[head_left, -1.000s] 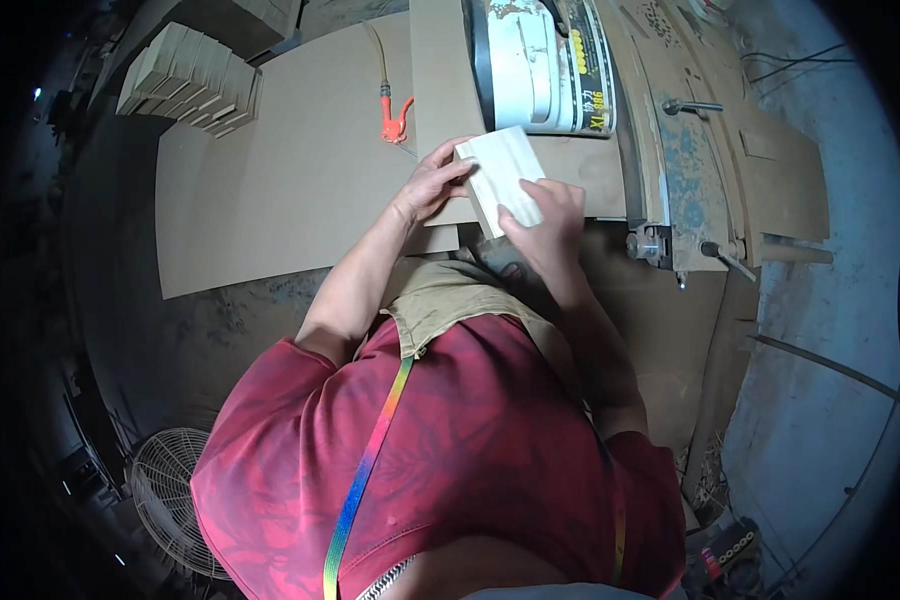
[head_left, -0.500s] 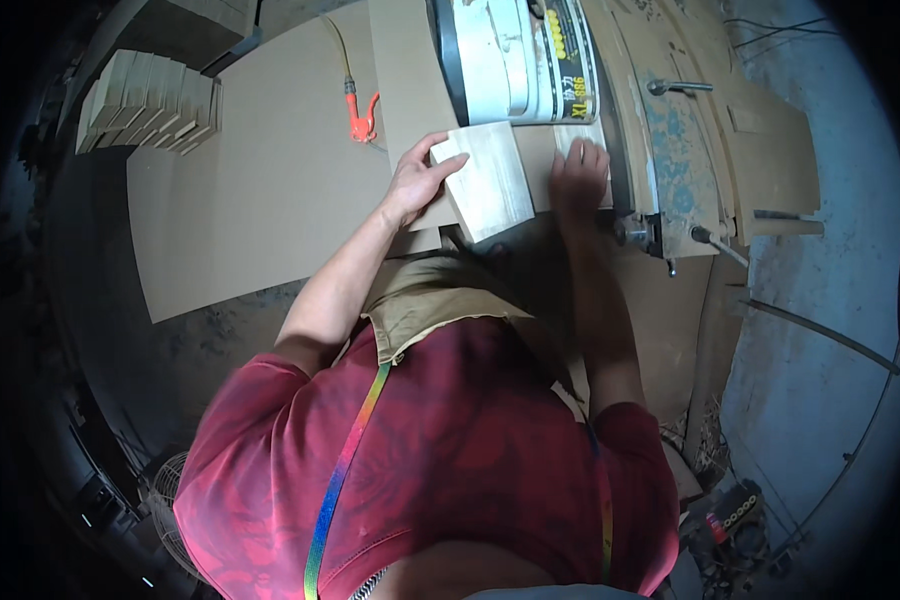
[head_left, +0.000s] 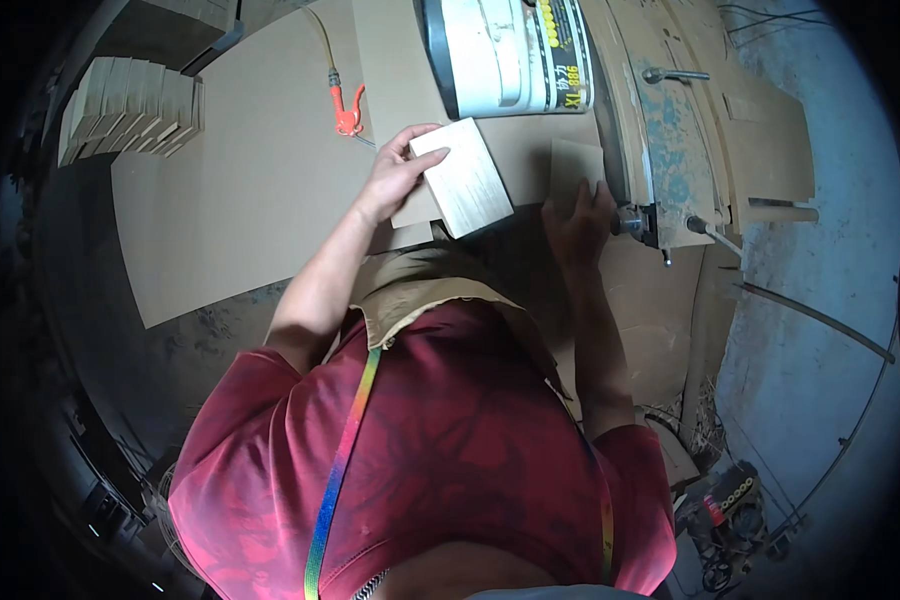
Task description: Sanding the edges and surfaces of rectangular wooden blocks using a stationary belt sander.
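Note:
My left hand point(head_left: 398, 178) grips a pale wooden board point(head_left: 462, 180) by its left side, thumb on top and fingers beneath. The board is roughly rectangular, tilted, and its grain shows brightly in the light. To the right, my right hand point(head_left: 580, 222) is closed on the near end of a flat, tan, rectangular piece point(head_left: 576, 168). That piece lies in shadow, so I cannot tell whether it is wood or another sheet material. A gap separates the two pieces. Just beyond them stands a white plastic jug point(head_left: 500, 60) with a dark, printed label.
Brown sheet board point(head_left: 240, 190) covers the work surface. An orange air blow gun point(head_left: 346, 110) on a hose lies left of the jug. Several stacked wooden pieces point(head_left: 135, 105) stand at the far left. Clamp-like metal handles point(head_left: 675, 75) stick out from the worn bench at right.
My right hand has drawn back toward me, and its fingers now hold the near end of the flat piece. The board in my left hand has shifted slightly left.

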Demonstrator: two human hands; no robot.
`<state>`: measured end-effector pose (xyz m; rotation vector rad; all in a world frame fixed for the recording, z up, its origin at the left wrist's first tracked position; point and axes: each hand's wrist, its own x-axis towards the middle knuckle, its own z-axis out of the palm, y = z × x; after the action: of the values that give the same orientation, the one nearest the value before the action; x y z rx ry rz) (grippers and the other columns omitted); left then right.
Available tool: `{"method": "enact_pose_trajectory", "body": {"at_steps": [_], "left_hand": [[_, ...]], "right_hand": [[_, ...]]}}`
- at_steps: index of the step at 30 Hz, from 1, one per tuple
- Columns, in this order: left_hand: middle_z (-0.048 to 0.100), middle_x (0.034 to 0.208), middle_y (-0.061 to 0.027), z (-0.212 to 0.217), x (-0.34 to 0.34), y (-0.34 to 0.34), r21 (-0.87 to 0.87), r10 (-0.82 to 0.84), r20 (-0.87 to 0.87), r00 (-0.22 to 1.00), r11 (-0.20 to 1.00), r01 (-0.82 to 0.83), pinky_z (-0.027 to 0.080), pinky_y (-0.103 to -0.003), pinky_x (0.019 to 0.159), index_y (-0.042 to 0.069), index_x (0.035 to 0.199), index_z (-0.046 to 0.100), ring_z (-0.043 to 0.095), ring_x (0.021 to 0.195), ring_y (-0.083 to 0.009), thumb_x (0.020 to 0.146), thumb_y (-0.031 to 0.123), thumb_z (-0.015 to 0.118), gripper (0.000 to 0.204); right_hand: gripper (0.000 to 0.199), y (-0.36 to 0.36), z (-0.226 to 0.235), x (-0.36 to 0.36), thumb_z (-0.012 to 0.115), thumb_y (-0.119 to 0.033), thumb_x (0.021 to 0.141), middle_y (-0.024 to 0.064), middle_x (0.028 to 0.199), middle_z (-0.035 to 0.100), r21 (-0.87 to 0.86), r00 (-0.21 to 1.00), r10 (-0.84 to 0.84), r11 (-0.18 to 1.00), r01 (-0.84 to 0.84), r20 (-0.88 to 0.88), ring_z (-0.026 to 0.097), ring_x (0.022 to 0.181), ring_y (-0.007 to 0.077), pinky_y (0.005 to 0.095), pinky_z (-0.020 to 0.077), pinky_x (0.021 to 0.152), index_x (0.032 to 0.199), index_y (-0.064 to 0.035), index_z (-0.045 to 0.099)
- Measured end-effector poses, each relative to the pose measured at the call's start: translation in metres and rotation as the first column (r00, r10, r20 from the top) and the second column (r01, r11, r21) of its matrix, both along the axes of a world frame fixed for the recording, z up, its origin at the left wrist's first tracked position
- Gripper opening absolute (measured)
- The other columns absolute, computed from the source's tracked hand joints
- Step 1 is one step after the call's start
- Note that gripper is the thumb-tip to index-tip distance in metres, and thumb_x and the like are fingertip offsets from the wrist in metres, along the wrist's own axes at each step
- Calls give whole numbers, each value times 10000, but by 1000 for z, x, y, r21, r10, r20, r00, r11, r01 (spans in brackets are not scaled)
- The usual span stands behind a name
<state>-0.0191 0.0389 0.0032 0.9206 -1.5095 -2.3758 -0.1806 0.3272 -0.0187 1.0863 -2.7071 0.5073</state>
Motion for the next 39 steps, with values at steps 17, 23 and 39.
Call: {"method": "enact_pose_trajectory", "body": {"at_steps": [17,23,39], "left_hand": [[764,1181,-121,1,-16,16,-228,172,153,973,964,-134,643,-260,877,20,1478,661,749,982,-156,1025,18,816,479],[764,1194,-131,0,3,5,99,132,-16,991,987,-130,644,-268,887,16,1449,685,754,984,-172,1007,14,836,466],[774,1082,-122,-5,-22,30,-226,239,109,965,951,-210,622,-271,851,23,1337,739,722,937,-160,986,75,877,380]], "right_hand": [[680,-60,45,51,916,-251,843,313,1441,599,-251,951,220,954,-163,218,633,1256,505,518,588,1047,1422,10,674],[630,18,-20,-5,853,-242,904,328,1509,574,-63,996,22,998,-17,90,557,1417,525,545,538,1162,1441,26,658],[708,-66,26,51,902,-194,832,299,1466,595,-185,955,196,970,-156,223,637,1231,495,549,579,1051,1447,42,643]]}}
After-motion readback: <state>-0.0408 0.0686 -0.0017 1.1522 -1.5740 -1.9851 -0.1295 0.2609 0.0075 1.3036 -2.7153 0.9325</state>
